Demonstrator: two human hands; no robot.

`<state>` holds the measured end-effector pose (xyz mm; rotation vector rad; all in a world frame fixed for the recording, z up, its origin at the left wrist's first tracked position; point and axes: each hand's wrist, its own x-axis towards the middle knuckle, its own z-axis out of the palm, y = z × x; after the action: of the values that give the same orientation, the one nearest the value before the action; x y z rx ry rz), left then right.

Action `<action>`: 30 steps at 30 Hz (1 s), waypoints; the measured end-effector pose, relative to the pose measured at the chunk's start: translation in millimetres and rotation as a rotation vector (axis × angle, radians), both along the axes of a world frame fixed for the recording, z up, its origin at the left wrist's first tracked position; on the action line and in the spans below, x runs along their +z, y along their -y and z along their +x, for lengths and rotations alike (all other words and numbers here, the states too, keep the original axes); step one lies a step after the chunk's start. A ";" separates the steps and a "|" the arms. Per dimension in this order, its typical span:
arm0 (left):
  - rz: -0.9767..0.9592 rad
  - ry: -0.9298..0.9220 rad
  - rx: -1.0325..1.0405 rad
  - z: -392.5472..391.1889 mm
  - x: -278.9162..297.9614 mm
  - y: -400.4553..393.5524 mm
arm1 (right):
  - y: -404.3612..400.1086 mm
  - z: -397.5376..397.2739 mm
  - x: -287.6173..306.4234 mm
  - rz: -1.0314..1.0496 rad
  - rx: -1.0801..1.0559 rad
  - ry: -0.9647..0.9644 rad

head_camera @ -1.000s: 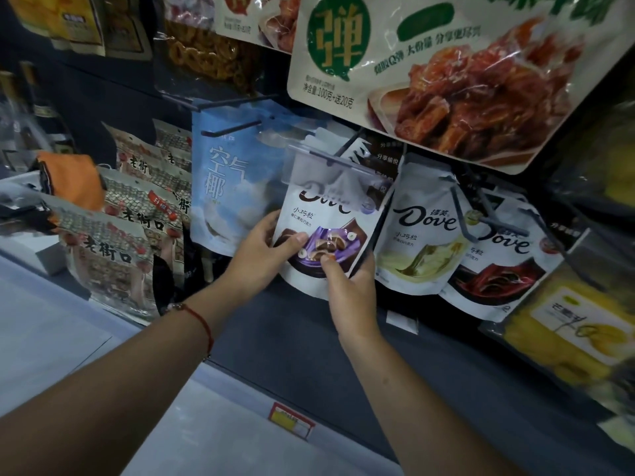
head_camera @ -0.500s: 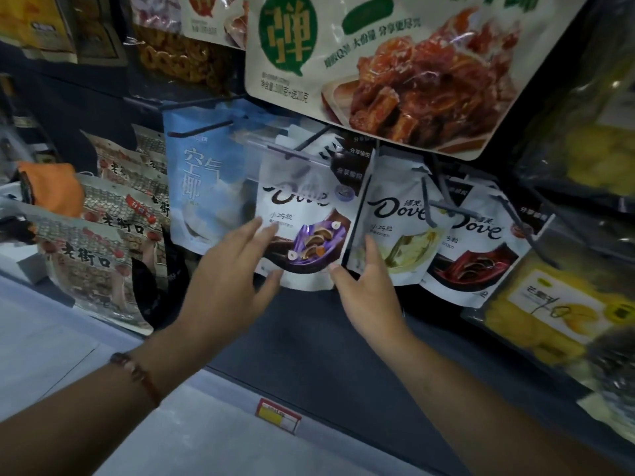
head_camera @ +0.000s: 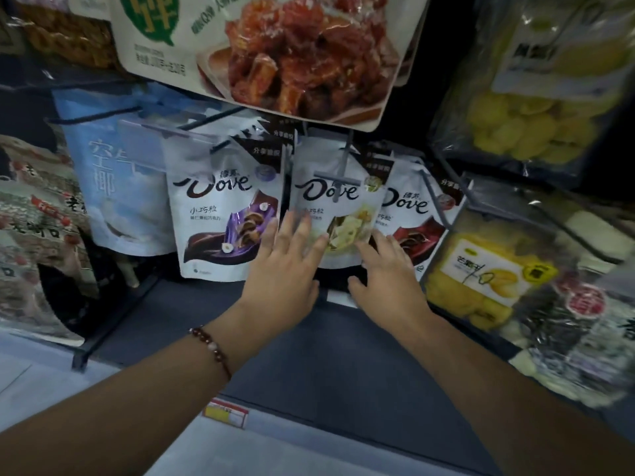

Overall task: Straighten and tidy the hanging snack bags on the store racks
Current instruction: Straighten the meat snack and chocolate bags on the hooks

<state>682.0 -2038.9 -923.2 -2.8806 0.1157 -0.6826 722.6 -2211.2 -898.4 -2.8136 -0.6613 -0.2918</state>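
Three white Dove chocolate bags hang side by side on rack hooks: a purple one [head_camera: 223, 214], a yellow one [head_camera: 335, 204] and a red one [head_camera: 412, 218]. My left hand [head_camera: 285, 266] lies with straight fingers on the lower left of the yellow bag, its edge over the purple bag's corner. My right hand [head_camera: 385, 273] reaches to the yellow bag's lower right corner with fingers spread, in front of the red bag. Neither hand holds anything.
A light blue bag [head_camera: 113, 187] hangs left of the Dove bags, patterned nut bags [head_camera: 37, 214] further left. A large meat-snack bag [head_camera: 275, 53] overhangs from above. Yellow dried mango bags [head_camera: 488, 273] hang at the right. A yellow price tag [head_camera: 225, 412] sits on the shelf edge below.
Both hands left the purple Dove bag and moved right onto the yellow one. The camera came closer to the rack.
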 end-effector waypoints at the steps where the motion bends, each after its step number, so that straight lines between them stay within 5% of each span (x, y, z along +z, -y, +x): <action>1: -0.011 -0.011 -0.005 4.2 -3.9 2.0 | 3.1 4.1 -1.9 0.091 0.001 -0.038; 6: -0.070 -0.046 -0.003 17.1 -16.0 -1.0 | -0.3 14.6 4.8 0.762 -0.054 -0.295; 10: -0.071 -0.041 -0.029 21.2 -17.0 -9.0 | -10.9 17.2 9.4 1.017 -0.028 -0.514; 19: -0.074 0.038 -0.082 18.2 -21.6 -20.1 | -32.7 11.6 12.8 1.051 0.018 -0.608; 30: -0.001 0.165 0.007 -21.1 -16.3 -57.0 | -23.7 17.2 13.5 0.969 -0.093 -0.299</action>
<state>660.9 -1981.9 -939.6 -2.8100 0.0823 -0.9148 739.9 -2187.6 -884.9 -1.8946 -0.2140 -0.1396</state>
